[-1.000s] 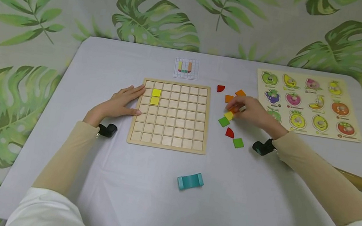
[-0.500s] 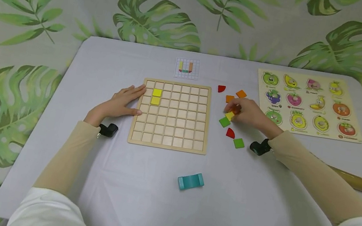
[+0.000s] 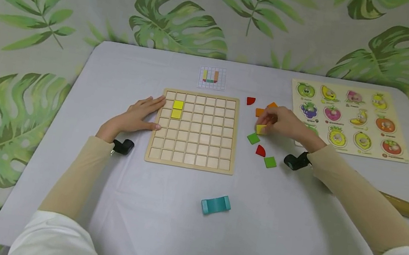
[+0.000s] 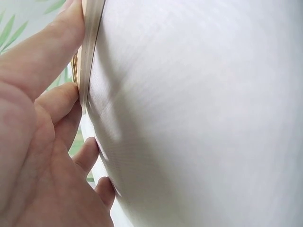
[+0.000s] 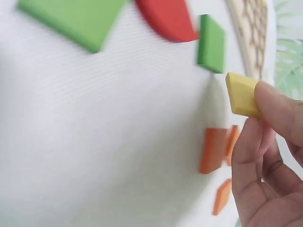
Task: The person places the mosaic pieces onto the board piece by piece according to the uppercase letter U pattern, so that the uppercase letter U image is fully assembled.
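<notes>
My right hand pinches a yellow square tile between thumb and fingers, raised off the cloth in the right wrist view. Beneath and beside it lie orange tiles, a green tile and a red quarter-round tile. My left hand rests with extended fingers along the left edge of the wooden grid board, its thumb and fingertips touching the rim. Two yellow tiles sit one above the other in the board's second column.
A pattern card lies behind the board. At the back right is a fruit puzzle board. A teal curved block is in front, and a brown stick-like object lies partly under the right arm. Another green tile lies nearby.
My right hand has taken hold of the yellow tile and lifted it away from the green tile beside it. My left hand stays in place on the board's edge.
</notes>
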Demonstrator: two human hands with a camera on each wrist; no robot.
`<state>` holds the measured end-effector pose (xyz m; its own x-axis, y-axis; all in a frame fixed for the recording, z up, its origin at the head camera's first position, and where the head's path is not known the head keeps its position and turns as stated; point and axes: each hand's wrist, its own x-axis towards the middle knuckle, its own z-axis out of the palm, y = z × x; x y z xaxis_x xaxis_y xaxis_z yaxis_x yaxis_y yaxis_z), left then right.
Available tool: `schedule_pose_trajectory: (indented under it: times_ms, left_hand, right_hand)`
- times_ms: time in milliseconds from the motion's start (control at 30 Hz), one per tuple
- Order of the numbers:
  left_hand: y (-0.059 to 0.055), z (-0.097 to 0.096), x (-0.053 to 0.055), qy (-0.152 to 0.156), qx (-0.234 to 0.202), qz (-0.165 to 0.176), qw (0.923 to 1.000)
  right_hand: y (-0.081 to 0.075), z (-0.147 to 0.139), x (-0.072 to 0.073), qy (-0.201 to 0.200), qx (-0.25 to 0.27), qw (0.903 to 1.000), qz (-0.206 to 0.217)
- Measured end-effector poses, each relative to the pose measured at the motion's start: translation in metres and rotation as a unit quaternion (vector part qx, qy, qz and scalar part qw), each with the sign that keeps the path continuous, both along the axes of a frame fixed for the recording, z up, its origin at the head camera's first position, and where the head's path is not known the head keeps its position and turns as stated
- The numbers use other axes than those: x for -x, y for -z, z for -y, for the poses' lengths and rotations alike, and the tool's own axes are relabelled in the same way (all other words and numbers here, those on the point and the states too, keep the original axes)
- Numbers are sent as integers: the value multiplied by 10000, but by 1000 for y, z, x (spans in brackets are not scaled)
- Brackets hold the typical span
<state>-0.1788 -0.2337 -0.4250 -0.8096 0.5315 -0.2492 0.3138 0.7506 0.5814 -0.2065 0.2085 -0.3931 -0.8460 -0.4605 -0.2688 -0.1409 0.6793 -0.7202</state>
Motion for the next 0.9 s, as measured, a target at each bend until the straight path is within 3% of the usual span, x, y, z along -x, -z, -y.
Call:
schedule_pose_trajectory:
  times_ms: [300,467,900]
  left_hand:
    - [1,0,1,-65,49,11,10000]
    - [1,-1,2,-67,68,19,10000]
    - [1,0,1,-14,101,-22,9999]
  right_hand:
    - [-4,26,7,-187,817,9953,485]
    - [-1,53,10,-542,1216,9902,427]
    - [8,137,16,-869,1485,9843,381]
